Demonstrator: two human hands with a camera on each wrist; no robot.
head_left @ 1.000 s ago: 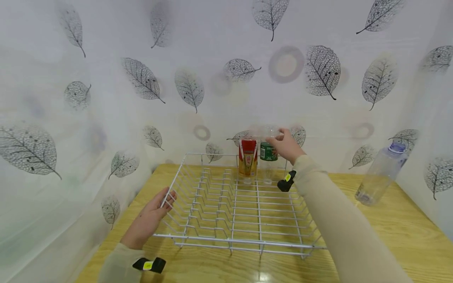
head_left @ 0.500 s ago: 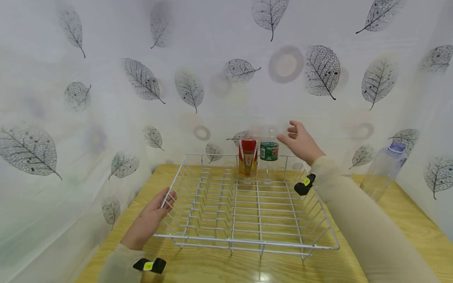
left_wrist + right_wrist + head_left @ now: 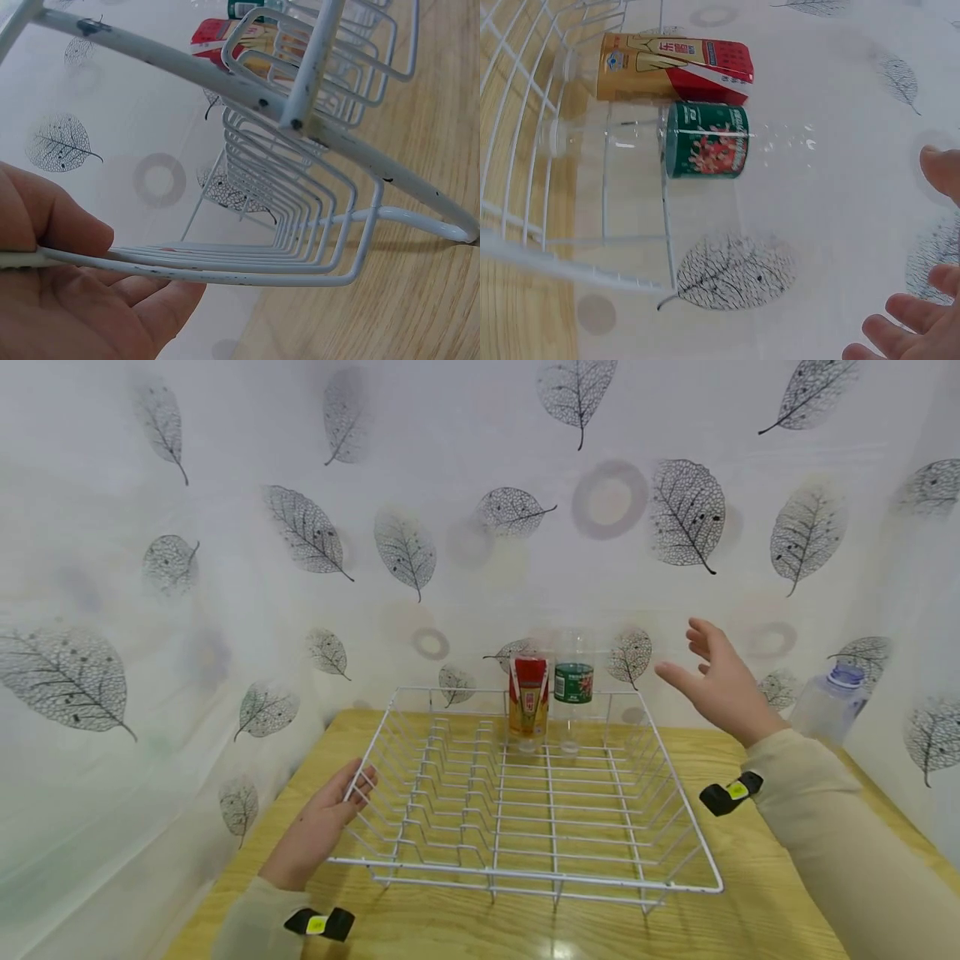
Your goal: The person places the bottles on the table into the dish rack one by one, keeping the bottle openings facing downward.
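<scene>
A white wire dish rack stands on the wooden table. My left hand holds its left side; in the left wrist view, the rim wire passes between thumb and fingers. Upside down at the back of the rack, neck toward its floor, is a clear plastic bottle with a green label. Beside it on the left stands a bottle with a red and gold label, also neck down. My right hand is in the air right of the rack, fingers spread and holding nothing.
A clear bottle with a blue-violet neck stands on the table at the far right, partly hidden by my right arm. A white leaf-print curtain hangs close behind the rack and along both sides.
My right hand has let go of the green-labelled bottle and moved right, away from the rack. The bottle stays upside down in place. My left hand keeps its place on the rack.
</scene>
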